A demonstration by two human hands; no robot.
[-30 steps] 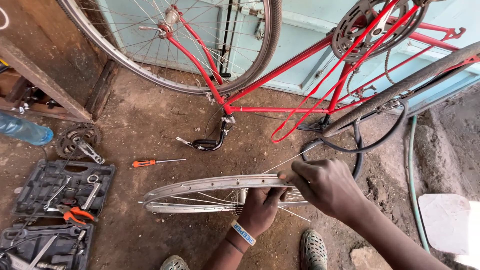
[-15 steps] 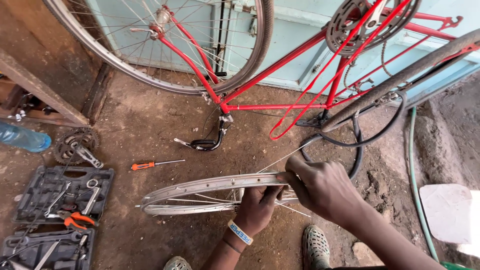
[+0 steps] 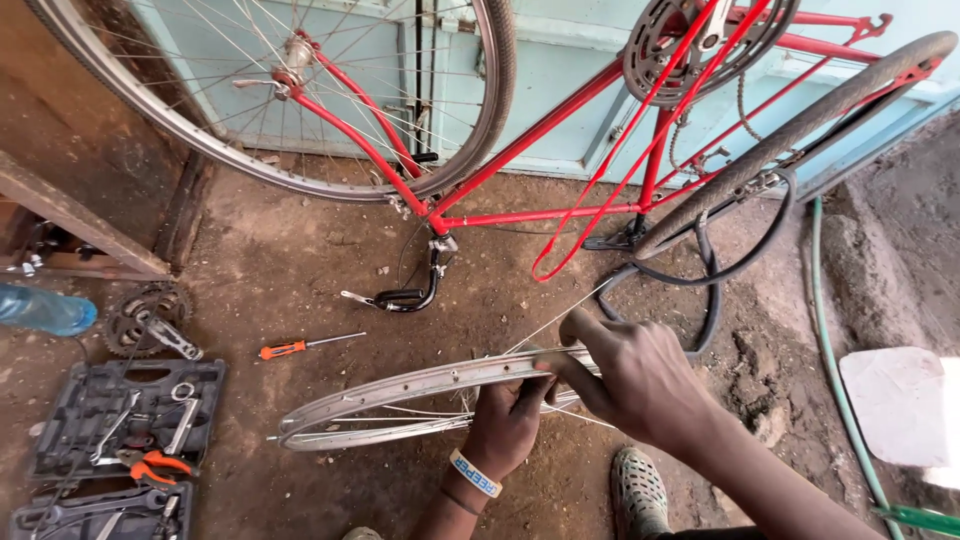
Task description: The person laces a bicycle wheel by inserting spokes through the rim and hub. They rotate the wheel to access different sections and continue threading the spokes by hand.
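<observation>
the bare wheel rim (image 3: 400,392) lies nearly flat just above the dirt floor (image 3: 300,260), near the person's feet, with the left hand (image 3: 505,425) clasped around its near-right edge from below and the right hand (image 3: 625,375) closed over the top of the same stretch, fingers (image 3: 578,330) pinching what looks like a thin loose spoke (image 3: 555,320) that runs up and away to the far right. other spokes (image 3: 420,415) dangle inside the rim, unattached at their inner ends. that's the worry to my eye: a spoke bent while being threaded may kink, or its free end could spring back and jab a hand. with both hands bunched at one edge, the far-left side of the rim hangs unsupported and could tip and drop into the dirt. the orange-handled screwdriver (image 3: 300,347) and the open tool case (image 3: 125,415) sit on the left, well apart, so any reach for them means letting go. the upturned red bicycle (image 3: 560,150) stands close behind
</observation>
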